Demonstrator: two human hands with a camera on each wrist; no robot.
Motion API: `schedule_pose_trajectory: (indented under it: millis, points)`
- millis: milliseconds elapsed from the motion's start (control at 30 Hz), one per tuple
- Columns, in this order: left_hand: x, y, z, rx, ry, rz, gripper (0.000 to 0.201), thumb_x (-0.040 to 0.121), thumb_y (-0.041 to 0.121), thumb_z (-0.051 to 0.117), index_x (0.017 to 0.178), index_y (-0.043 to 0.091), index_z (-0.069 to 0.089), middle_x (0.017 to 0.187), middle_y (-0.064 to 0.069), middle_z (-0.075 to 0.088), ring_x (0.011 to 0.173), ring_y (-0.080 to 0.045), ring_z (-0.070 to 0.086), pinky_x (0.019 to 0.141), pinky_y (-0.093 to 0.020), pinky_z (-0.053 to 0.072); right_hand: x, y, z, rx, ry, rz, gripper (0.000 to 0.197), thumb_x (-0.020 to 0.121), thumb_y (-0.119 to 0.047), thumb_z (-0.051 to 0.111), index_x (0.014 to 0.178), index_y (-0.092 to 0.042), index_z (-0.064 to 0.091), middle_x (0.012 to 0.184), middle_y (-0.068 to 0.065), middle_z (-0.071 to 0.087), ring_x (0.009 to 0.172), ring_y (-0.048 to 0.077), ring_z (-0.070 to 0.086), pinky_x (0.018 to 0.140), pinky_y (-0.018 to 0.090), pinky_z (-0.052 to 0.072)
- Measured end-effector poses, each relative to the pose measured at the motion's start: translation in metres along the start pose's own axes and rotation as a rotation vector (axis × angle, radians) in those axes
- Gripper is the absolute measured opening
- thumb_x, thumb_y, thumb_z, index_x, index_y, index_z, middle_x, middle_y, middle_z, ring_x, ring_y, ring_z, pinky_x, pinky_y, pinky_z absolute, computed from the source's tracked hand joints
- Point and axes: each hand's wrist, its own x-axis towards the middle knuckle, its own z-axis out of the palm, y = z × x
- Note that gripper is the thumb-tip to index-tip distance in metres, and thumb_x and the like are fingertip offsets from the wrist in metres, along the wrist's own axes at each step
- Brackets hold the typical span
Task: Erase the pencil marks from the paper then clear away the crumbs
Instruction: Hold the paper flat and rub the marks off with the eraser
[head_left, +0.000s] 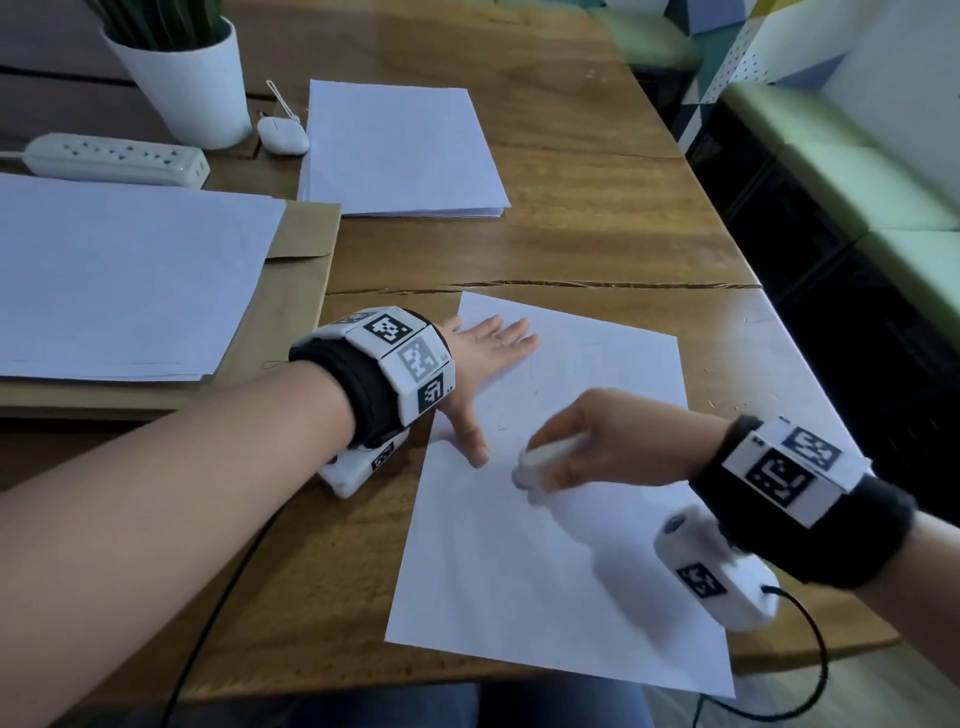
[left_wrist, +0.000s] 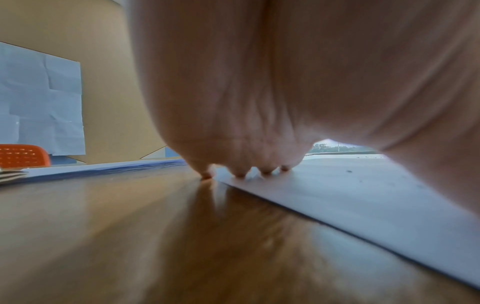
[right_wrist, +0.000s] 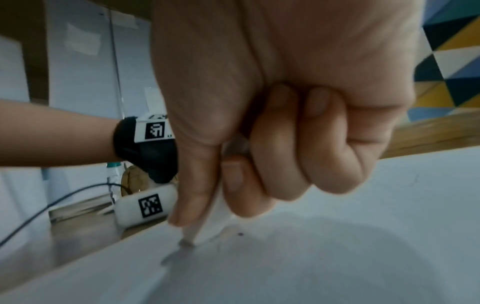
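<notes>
Far-left edge of brown wooden surface (head_left: 597, 171): white power strip (head_left: 117, 158) & white plant pot (head_left: 192, 83). Left hand (head_left: 480, 364) flat, fingers straight, pressing white paper sheet (head_left: 545, 571) w/ faint pencil marks at surface's near-right corner. Right hand (head_left: 608, 441) w/ grip curled round white stick eraser (head_left: 545, 457), tip touching sheet (right_wrist: 337, 257); dark crumbs (left_wrist: 349, 171) on it.

White paper (head_left: 545, 545) flat on table, faint pencil marks (head_left: 501, 428), white eraser (head_left: 545, 457) tip touching it.
</notes>
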Motion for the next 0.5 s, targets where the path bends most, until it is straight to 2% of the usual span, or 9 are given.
schedule_pose_trajectory:
  millis: [67,133,167,233,300,400,433,500]
  points:
    - [0.0,0.0,0.0,-0.003,0.0,-0.001,0.131,0.066,0.053,0.076,0.146,0.02,-0.023,0.154,0.003,-0.027,0.143,-0.017,-0.022,0.116,-0.043,-0.007,0.004,-0.004,-0.007,-0.01,-0.013,0.001,0.022,0.077,-0.037,0.071,0.098,-0.031,0.072,0.088,-0.01,0.072,0.08,0.003,0.061,0.079,0.017,0.047]
    - [0.0,0.0,0.0,-0.014,0.014,-0.008,0.131,0.066,0.051,0.077,0.146,0.02,-0.022,0.155,0.002,-0.026,0.143,-0.017,-0.021,0.116,-0.043,-0.007,0.019,-0.008,-0.013,0.025,0.129,-0.003,0.023,0.077,-0.036,0.071,0.099,-0.028,0.072,0.08,-0.01,0.067,0.075,0.003,0.057,0.069,0.013,0.044]
    - [0.0,0.001,0.0,-0.03,0.025,-0.013,0.131,0.066,0.05,0.077,0.146,0.02,-0.022,0.155,0.002,-0.024,0.144,-0.017,-0.02,0.116,-0.042,-0.007,0.026,-0.01,-0.013,0.06,0.227,-0.015,0.024,0.077,-0.035,0.071,0.1,-0.028,0.072,0.078,-0.009,0.064,0.076,0.006,0.055,0.069,0.017,0.044]
    - [0.0,0.0,0.001,-0.061,0.044,-0.029,0.134,0.063,0.051,0.079,0.146,0.02,-0.022,0.156,0.002,-0.022,0.144,-0.015,-0.019,0.116,-0.039,-0.007,0.034,-0.014,-0.01,0.079,0.369,-0.035,0.026,0.079,-0.036,0.069,0.104,-0.029,0.071,0.079,-0.006,0.059,0.083,0.011,0.053,0.075,0.027,0.044]
    - [0.0,0.0,0.001,-0.041,0.038,-0.022,0.134,0.064,0.052,0.078,0.146,0.019,-0.022,0.156,0.003,-0.023,0.144,-0.015,-0.019,0.116,-0.041,-0.006,0.028,-0.013,-0.005,-0.006,0.317,-0.025,0.027,0.081,-0.037,0.067,0.107,-0.03,0.069,0.084,-0.004,0.059,0.087,0.014,0.054,0.082,0.03,0.045]
    - [0.0,0.0,0.0,-0.016,0.004,-0.005,0.132,0.066,0.053,0.076,0.146,0.019,-0.023,0.154,0.002,-0.027,0.143,-0.016,-0.021,0.116,-0.043,-0.007,0.013,-0.012,-0.002,-0.083,0.091,-0.032,0.023,0.08,-0.035,0.066,0.102,-0.029,0.07,0.088,-0.002,0.069,0.082,0.013,0.057,0.083,0.03,0.047]
    - [0.0,0.0,0.0,-0.016,0.0,-0.005,0.132,0.066,0.053,0.076,0.146,0.019,-0.023,0.154,0.003,-0.027,0.143,-0.016,-0.021,0.116,-0.044,-0.007,0.012,-0.012,-0.005,-0.078,0.064,-0.026,0.023,0.08,-0.036,0.066,0.101,-0.029,0.071,0.089,-0.003,0.07,0.082,0.011,0.057,0.082,0.028,0.046]
    - [0.0,0.001,0.0,-0.019,0.014,-0.011,0.132,0.066,0.052,0.077,0.146,0.019,-0.023,0.155,0.003,-0.026,0.143,-0.016,-0.021,0.116,-0.043,-0.007,0.02,-0.012,-0.011,-0.065,0.127,-0.01,0.025,0.078,-0.039,0.067,0.101,-0.03,0.071,0.09,-0.006,0.068,0.087,0.01,0.055,0.083,0.026,0.045]
